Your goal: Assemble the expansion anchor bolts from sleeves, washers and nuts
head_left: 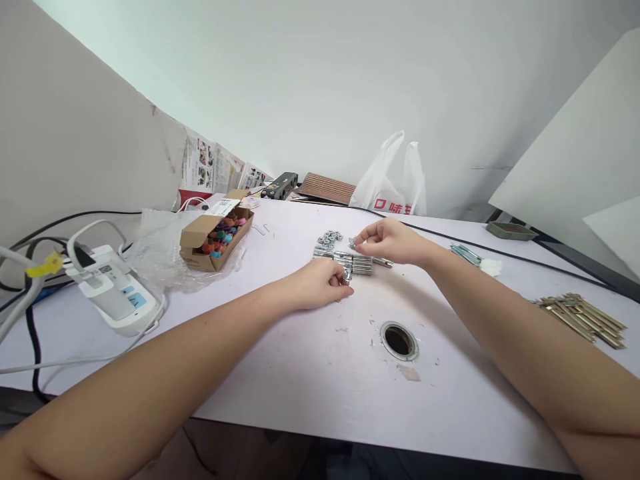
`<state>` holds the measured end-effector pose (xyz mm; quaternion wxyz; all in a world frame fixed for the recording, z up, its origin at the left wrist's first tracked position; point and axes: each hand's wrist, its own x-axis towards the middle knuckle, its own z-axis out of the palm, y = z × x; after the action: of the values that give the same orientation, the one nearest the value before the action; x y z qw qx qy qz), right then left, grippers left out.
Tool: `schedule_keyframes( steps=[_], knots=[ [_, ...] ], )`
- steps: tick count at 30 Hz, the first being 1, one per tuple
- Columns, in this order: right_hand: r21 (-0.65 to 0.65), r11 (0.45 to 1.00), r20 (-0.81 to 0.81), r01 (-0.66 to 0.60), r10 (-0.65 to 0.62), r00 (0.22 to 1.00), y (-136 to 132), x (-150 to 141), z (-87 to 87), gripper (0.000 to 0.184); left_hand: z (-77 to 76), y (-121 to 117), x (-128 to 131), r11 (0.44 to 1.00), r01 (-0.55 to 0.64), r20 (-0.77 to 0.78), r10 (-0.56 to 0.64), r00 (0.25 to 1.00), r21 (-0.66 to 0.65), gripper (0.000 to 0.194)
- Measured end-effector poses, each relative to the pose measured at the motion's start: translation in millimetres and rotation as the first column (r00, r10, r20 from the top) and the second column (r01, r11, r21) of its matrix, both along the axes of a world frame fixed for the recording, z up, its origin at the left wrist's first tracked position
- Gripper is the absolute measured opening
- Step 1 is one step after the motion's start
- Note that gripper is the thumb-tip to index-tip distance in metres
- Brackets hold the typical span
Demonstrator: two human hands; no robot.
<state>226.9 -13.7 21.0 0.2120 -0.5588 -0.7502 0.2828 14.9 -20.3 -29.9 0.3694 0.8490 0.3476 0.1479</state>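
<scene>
My left hand (320, 283) is closed, thumb and forefinger pinching a small shiny metal fastener (347, 275); its lower part is hidden by the fingers. Just beyond it lies a row of silver threaded bolts or sleeves (359, 263), side by side on the white table. My right hand (387, 240) has its fingertips drawn together over a little heap of small metal washers (352, 242). Whatever those fingertips hold is too small to make out. A loose pile of silver nuts (330, 237) sits behind the row. One separate metal rod (383, 263) lies under the right hand.
At left stand an open cardboard box (215, 243) of colourful caps, bubble wrap (160, 247) and a white power adapter (117, 293) with cables. Brass-coloured bolts (583, 319) lie at right. A round hole (399, 341) opens in the table. A white plastic bag (387, 183) stands behind.
</scene>
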Motion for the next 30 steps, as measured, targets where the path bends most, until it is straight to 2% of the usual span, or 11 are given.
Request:
schedule_keyframes(
  steps=[2,4,11,19,21,25,27,30],
  knots=[
    [-0.068,0.991,-0.054,-0.112,0.108,0.993,-17.9,-2.4,1.3,0.022,1.3,-1.0,0.3,1.000,0.001,0.004,-0.001,1.000,0.014,0.022],
    [-0.078,0.983,-0.074,-0.166,0.160,0.984,-29.8,-5.3,0.2,0.021,2.1,-1.4,0.8,0.999,0.004,0.003,-0.004,1.000,0.036,0.022],
    [-0.016,0.979,-0.047,-0.206,0.205,0.978,-35.9,-10.7,-2.1,0.017,1.5,-0.5,2.4,0.998,-0.013,-0.014,0.014,1.000,0.065,0.022],
    [-0.011,0.977,-0.067,-0.212,0.211,0.975,-35.9,-12.1,-2.8,0.021,0.6,-0.3,4.1,0.997,-0.012,-0.005,0.013,1.000,0.071,0.022],
    [-0.009,0.977,-0.103,-0.213,0.211,0.972,-35.2,-11.5,-5.1,0.027,0.4,0.0,3.7,0.997,-0.009,-0.002,0.009,1.000,0.071,0.022],
    [-0.034,0.970,-0.202,-0.242,0.231,0.952,-42.2,-6.5,-19.2,0.041,-0.2,0.7,2.0,0.996,0.009,-0.028,-0.007,1.000,0.088,0.030],
    [-0.028,0.978,-0.256,-0.208,0.194,0.947,-51.1,-3.1,-29.2,0.037,-0.4,1.1,1.9,0.997,0.002,-0.036,0.001,0.999,0.075,0.030],
    [0.008,0.996,-0.336,-0.086,0.084,0.938,-66.1,-1.9,-40.8,0.026,-0.2,2.2,2.9,0.999,-0.013,-0.040,0.015,0.999,0.034,0.026]
  ],
)
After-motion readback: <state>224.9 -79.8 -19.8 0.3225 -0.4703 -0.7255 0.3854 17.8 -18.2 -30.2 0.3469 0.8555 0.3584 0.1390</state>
